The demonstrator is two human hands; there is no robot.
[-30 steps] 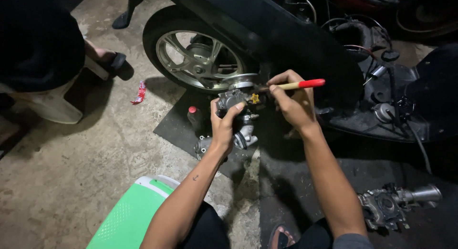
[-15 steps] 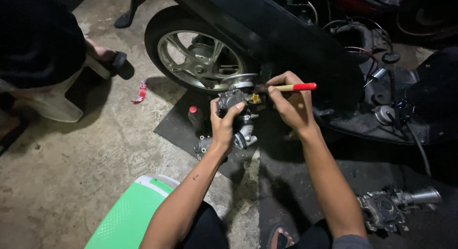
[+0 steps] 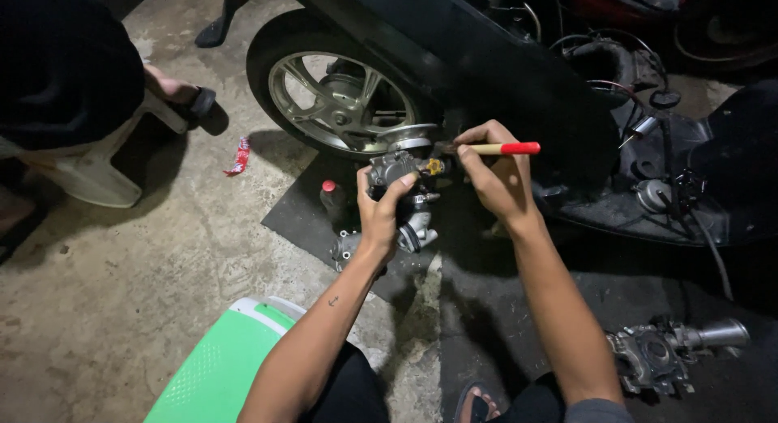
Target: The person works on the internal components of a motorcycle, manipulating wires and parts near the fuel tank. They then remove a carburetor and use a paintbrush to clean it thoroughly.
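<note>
Little has shifted: left hand (image 3: 381, 216) still grips the metal carburettor (image 3: 399, 180) beside the scooter wheel (image 3: 340, 99) while right hand (image 3: 498, 180) pinches a red-tipped brush (image 3: 494, 148), apparently mid-cleaning, needing careful strokes.

A scooter wheel (image 3: 344, 99) stands on the concrete floor (image 3: 121, 309). A green stool (image 3: 215, 370) sits near; a metal engine part (image 3: 664, 354) lies right, a red wrapper (image 3: 240, 156) left.

Motorcycle repair workshop, floor-level: stained concrete floor (image 3: 121, 309), a stripped scooter's alloy rear wheel (image 3: 344, 103) at 12 o'clock, exposed wiring (image 3: 640, 91) at 2 o'clock, a loose engine part (image 3: 656, 354) at 4 o'clock on a dark mat (image 3: 300, 220).
</note>
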